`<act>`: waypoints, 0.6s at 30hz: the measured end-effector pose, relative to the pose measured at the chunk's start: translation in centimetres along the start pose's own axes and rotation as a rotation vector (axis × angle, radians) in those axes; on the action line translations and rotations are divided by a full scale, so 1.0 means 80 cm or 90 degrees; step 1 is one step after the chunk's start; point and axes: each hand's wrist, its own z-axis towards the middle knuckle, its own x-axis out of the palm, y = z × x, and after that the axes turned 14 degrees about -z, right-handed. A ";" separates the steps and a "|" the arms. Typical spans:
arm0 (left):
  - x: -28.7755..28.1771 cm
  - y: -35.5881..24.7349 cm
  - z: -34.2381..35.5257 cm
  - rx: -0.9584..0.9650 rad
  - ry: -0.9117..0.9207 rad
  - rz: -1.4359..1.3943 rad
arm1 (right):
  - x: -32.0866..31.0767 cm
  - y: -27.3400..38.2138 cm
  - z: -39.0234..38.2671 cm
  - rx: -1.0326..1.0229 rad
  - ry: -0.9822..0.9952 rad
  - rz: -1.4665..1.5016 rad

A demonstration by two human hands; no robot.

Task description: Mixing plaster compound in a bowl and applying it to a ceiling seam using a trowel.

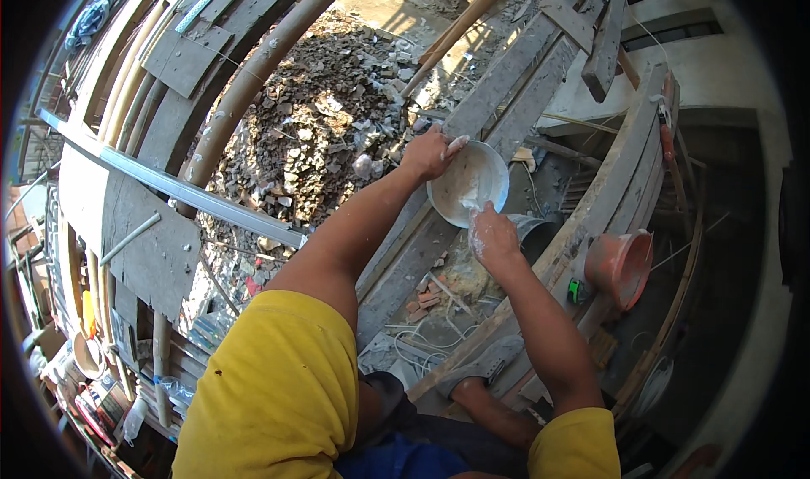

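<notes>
Filling the lower edge, the yellow sleeves (278, 378) lie nearest, a forearm extending forward out of each. Both arms end at one bowl (451, 184) – white, round, straight ahead of the body, between the two hands.

The right hand (495, 236) is at the near rim, a little right of the bowl's middle. Its fingers look curled together, with a whitish smear along the side, and their tips point forward over the rim into the bowl. Something pale shows at those tips; whether it is a tool or just paste, I cannot tell, so I cannot say what the fingers are closed on.

The left hand (429, 156) is across from it at the far-left rim, clamped on the edge, a whitened digit laid along the top. That hand bears on the wall, while the right is nearer the paste (481, 179), which lies just forward of its fingertips. The bowl has no clear long axis – its mouth is close to a circle, facing up toward the head.

Past the right hand, a pail (525, 226) is partly hidden. Off to the right, apart from both hands, are a green gadget (576, 291) and an orange bucket (620, 268). Planks (506, 78) run away beyond the bowl, with rubble (312, 124) to their left.
</notes>
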 end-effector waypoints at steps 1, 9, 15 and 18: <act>-0.001 0.002 -0.003 -0.003 0.010 0.006 | -0.020 0.003 -0.012 -0.108 0.026 -0.121; -0.012 -0.012 -0.004 -0.122 0.078 0.008 | -0.011 -0.001 -0.002 -0.185 0.003 -0.188; 0.002 -0.010 -0.003 0.011 0.002 0.029 | -0.015 -0.020 0.021 -0.111 -0.036 -0.145; -0.002 0.025 -0.015 -0.040 -0.036 0.027 | -0.013 0.003 0.011 -0.215 0.010 -0.181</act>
